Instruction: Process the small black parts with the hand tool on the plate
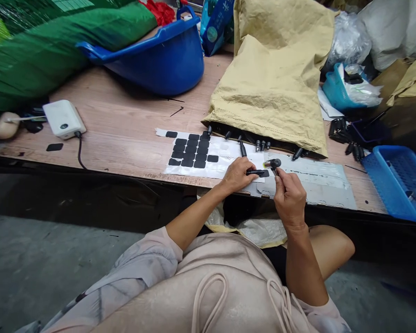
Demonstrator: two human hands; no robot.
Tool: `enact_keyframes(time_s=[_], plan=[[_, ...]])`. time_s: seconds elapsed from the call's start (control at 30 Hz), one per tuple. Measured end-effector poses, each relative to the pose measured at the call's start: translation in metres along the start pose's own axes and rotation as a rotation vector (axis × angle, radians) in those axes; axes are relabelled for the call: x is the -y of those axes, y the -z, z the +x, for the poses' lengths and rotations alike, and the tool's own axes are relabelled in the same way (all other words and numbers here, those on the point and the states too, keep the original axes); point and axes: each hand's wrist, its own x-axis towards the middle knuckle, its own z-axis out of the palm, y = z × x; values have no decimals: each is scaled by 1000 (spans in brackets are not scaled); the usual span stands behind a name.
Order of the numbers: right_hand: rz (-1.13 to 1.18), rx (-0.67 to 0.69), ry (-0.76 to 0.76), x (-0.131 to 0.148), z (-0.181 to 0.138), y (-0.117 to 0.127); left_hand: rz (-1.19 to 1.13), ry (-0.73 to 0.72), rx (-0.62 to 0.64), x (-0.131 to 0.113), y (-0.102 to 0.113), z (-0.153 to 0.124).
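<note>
My left hand [238, 175] rests at the table's front edge, its fingers closed on a slim black rod-like piece [255, 172]. Pinched in my right hand [291, 198] is a small hammer-shaped tool [273, 163] with a dark rounded end and a shiny barrel; its exact kind is unclear. The barrel is just above the black piece. Beneath my left fingers lies a black rounded patch [265, 174]. Another black cylindrical part [242, 149] is just beyond that hand. To the left, a white backing sheet [208, 172] carries rows of black rounded stickers [190, 150].
A large tan sack [270, 88] lies behind, with several black parts at its mouth. A blue basin [159, 64] and white box with a cord [65, 119] stand left. On the right are a blue basket [398, 180] and a teal basket [343, 88].
</note>
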Motion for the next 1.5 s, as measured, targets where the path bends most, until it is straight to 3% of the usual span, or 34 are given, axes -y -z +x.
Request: enact_keyframes(time_s=[0.1, 0.27, 0.5, 0.67, 0.9, 1.07, 1.5], plan=[[-34, -29, 11, -1, -6, -2, -1, -3, -6, 0, -1, 0], [-57, 38, -10, -4, -13, -10, 1, 2, -9, -1, -1, 0], [19, -8, 20, 6, -8, -4, -13, -20, -16, -2, 1, -1], [16, 92, 59, 9, -13, -12, -7, -8, -17, -3, 2, -1], [-112, -39, -24, -32, 1, -15, -14, 30, 0, -2, 3, -1], [-301, -20, -102, -62, 11, -26, -23, 21, 5, -1, 3, -1], [-317, -2, -115, -62, 7, -33, 32, -83, 10, 4, 3, -4]])
